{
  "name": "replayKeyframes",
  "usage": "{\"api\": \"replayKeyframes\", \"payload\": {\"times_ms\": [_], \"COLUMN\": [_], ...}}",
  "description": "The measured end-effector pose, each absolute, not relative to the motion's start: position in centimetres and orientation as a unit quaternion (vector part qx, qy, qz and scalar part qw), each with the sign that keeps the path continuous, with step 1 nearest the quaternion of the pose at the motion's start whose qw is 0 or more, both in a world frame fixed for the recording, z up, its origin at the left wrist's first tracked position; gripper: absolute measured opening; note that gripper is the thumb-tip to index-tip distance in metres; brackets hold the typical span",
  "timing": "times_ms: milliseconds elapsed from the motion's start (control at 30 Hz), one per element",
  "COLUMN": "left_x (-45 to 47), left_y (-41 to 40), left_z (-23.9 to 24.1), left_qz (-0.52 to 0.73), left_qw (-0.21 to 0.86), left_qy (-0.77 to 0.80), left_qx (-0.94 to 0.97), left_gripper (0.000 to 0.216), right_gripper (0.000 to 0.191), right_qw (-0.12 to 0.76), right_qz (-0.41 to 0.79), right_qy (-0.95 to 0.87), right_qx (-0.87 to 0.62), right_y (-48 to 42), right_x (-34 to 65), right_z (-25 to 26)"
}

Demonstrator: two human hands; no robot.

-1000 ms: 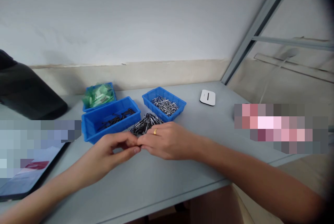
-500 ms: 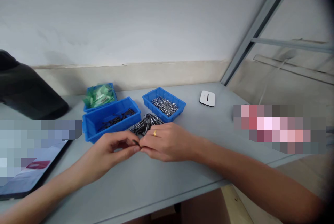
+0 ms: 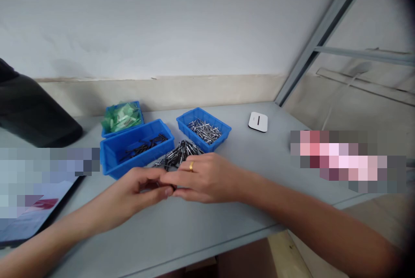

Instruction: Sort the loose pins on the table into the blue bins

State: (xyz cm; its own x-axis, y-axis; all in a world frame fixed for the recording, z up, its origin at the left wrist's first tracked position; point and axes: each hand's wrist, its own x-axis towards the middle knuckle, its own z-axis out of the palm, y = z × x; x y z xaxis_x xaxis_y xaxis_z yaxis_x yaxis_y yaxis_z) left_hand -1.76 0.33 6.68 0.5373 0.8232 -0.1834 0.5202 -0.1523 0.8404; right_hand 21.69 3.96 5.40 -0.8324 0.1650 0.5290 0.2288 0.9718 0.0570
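Observation:
My left hand [image 3: 134, 191] and my right hand [image 3: 209, 178] meet over the table, fingertips touching. Both are closed in a pinch around a small dark piece [image 3: 173, 186], mostly covered by the fingers; its exact kind does not show. A ring sits on a finger of my right hand. Just behind the fingers lies a loose pile of thin metal pins [image 3: 182, 151], dark and silvery. Behind my left hand, a blue bin [image 3: 112, 159] holds dark, thin rod-like parts [image 3: 147, 146]. Another blue bin [image 3: 222, 139], beyond the pile, contains many silvery pins [image 3: 205, 131].
A third blue bin [image 3: 104, 132] at the back left holds green plastic wrapping [image 3: 125, 116]. A black bottle-like object [image 3: 39, 113] and a partly blurred flat screen [image 3: 35, 222] are at left. A white device [image 3: 258, 122] lies back right, near a metal frame [image 3: 311, 57].
My right fingers have slid left over my left fingertips, and the dark piece is now more covered. Both hands are slightly lower. The bins and pile stay in place.

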Motion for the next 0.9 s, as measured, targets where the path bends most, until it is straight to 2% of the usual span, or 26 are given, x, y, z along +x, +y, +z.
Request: {"api": "replayKeyframes", "payload": {"times_ms": [167,400,533,667,800,900], "left_x": [-1.7,-1.8,-1.6,-1.4,-1.4,-1.5], "left_y": [0.2,0.2,0.3,0.2,0.0,0.0], "left_z": [6.6,6.6,7.0,7.2,7.0,6.8], "left_qz": [0.12,0.156,0.179,0.184,0.183,0.198], "left_qw": [0.449,0.432,0.413,0.365,0.29,0.273], "left_qy": [0.454,0.459,0.474,0.477,0.465,0.463], "left_qx": [0.76,0.76,0.757,0.778,0.816,0.82], "left_gripper": [0.025,0.024,0.027,0.029,0.027,0.025], "right_gripper": [0.023,0.014,0.019,0.023,0.022,0.02], "right_qw": [0.238,0.276,0.292,0.28,0.27,0.257], "right_qz": [-0.045,-0.079,-0.1,-0.102,-0.091,-0.077], "right_qy": [-0.967,-0.952,-0.941,-0.939,-0.943,-0.946], "right_qx": [-0.08,-0.108,-0.141,-0.172,-0.173,-0.182], "right_y": [3.9,3.9,4.1,4.2,4.1,4.2], "right_x": [21.6,21.6,21.5,21.5,21.6,21.8], "right_z": [5.6,5.4,4.9,4.6,4.8,5.1]}}
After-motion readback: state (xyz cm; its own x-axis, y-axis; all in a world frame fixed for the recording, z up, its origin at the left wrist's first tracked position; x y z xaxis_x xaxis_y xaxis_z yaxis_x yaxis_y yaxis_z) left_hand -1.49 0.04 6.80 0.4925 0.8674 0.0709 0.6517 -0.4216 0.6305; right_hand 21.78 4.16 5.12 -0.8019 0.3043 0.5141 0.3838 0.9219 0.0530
